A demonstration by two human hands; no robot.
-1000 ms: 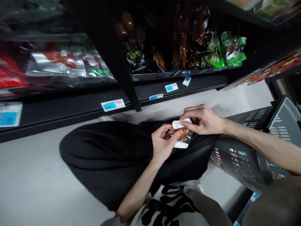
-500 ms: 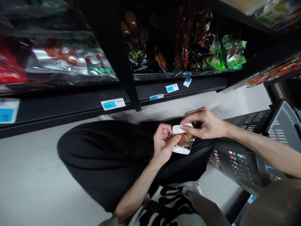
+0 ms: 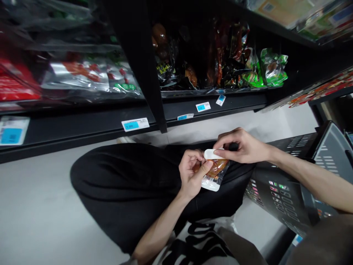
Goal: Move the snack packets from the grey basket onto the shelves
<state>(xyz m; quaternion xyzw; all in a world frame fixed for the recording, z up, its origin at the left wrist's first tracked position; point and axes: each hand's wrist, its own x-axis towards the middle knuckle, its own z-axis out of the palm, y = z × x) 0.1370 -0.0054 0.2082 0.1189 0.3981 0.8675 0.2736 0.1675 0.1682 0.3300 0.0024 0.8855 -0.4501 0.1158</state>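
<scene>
A small clear snack packet (image 3: 217, 168) with white ends and reddish-brown food inside is held over my lap. My left hand (image 3: 191, 175) is closed on its left side, the thumb lying across the front. From the upper right, my right hand (image 3: 237, 145) pinches the white top end between thumb and fingers. What exactly the food is, I cannot make out. My crossed legs in black trousers (image 3: 124, 184) are below and behind the packet.
Ahead runs a black shelf (image 3: 215, 105) with price tags (image 3: 135, 124) on its edge. It holds silver packets (image 3: 79, 73), a red packet (image 3: 16, 81), dark packets and green packets (image 3: 273, 68). A grey slotted basket (image 3: 286, 187) stands close on my right, under my forearm.
The packet's lower end has swung slightly down and left while both hands keep their hold. The right hand has shifted slightly right. The whole view has moved a little.
</scene>
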